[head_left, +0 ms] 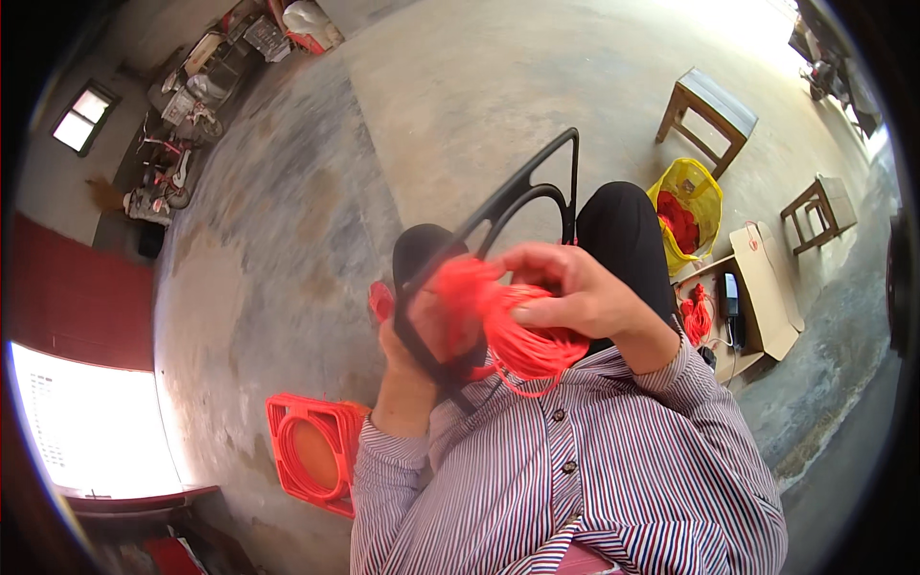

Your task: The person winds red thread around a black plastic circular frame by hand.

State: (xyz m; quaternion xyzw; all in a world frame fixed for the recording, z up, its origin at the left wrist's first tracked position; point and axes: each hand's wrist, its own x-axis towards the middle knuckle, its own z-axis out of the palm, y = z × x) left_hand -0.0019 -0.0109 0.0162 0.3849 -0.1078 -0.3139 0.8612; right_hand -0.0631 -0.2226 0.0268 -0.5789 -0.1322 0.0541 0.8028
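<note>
A hank of red cord (537, 340) is gripped in my right hand (580, 292), with the thumb across its strands and the fingers curled over it. The upper end of the hank is smeared by motion. A black open frame (498, 206) with a curved inner part leans tilted across my lap, in front of my knees. My left hand (407, 350) grips the near left side of this frame, its fingers partly hidden and blurred. The red cord lies over the frame's near part, between my two hands.
A red square frame wound with cord (311, 455) is at left. At right are a yellow bag (704, 192) holding red material, an open cardboard box (767, 307) with a red cord bundle (697, 314), and two stools (719, 101). Bikes and clutter (177, 172) line the far left wall.
</note>
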